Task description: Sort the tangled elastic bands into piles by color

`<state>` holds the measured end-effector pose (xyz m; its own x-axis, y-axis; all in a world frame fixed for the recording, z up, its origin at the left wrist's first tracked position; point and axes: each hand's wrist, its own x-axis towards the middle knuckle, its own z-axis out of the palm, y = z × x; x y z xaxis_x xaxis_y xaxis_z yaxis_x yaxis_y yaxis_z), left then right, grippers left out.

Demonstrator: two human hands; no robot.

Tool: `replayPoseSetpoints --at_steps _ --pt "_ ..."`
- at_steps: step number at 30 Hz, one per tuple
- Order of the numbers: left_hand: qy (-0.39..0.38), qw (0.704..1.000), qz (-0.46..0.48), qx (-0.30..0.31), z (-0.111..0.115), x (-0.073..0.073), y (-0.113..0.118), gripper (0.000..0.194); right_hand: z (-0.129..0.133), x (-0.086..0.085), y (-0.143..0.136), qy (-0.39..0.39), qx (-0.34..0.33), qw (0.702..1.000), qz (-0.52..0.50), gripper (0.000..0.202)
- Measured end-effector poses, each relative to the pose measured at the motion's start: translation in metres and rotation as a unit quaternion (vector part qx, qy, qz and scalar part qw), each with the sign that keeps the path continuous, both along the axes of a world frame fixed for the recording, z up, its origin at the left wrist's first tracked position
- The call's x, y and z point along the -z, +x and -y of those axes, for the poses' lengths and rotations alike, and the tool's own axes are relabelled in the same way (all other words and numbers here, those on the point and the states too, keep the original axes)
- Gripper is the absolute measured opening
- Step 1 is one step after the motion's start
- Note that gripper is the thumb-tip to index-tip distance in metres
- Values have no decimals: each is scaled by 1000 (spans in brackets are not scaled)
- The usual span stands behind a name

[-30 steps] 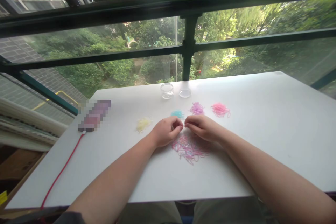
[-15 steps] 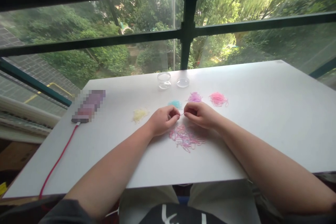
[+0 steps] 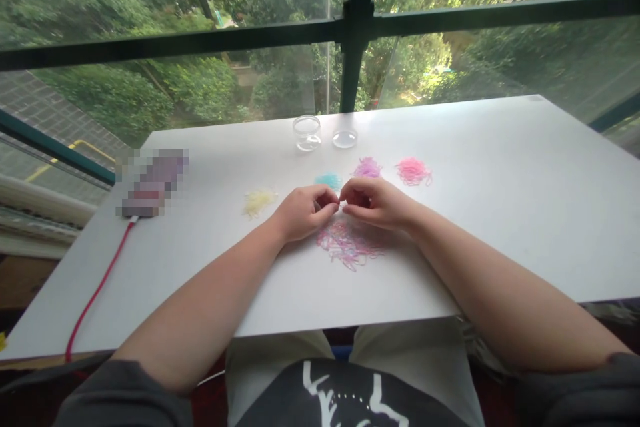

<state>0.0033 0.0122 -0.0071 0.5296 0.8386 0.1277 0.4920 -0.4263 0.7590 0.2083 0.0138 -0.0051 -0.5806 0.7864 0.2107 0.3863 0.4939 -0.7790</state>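
Observation:
My left hand (image 3: 309,211) is closed in a pinch, thumb and forefinger on a tiny rubber band that their tips mostly hide. Facing it, my right hand (image 3: 376,203) is curled with its fingertips at the same band, thumb and forefinger slightly parted and almost touching the left fingertips. Just below lies a loose pile of mixed pink and pale rubber bands (image 3: 349,247). Beyond the hands are a blue pile (image 3: 329,181), a purple pile (image 3: 367,167) and a pink pile (image 3: 413,171). A pale yellow pile (image 3: 259,201) lies left of my left hand.
A clear round jar (image 3: 307,133) and a clear lid (image 3: 345,139) stand near the far edge of the white table (image 3: 515,213). At the left lies a blurred-out device (image 3: 155,183) with a red cable (image 3: 103,280). Windows rise behind the table.
The fingertips of both hands have come closer together; a thin strand showed between them before. The right thumb and forefinger have parted slightly. The view has tipped downward.

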Motion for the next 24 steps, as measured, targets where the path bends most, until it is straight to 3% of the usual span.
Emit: replayPoseSetpoints --at_steps 12,24 --pt "-8 1000 -9 -2 0 0 -1 18 1 -2 -2 33 8 999 22 4" --pt "-14 1000 -3 -6 -1 1 -1 14 3 -6 -2 19 18 999 46 6"
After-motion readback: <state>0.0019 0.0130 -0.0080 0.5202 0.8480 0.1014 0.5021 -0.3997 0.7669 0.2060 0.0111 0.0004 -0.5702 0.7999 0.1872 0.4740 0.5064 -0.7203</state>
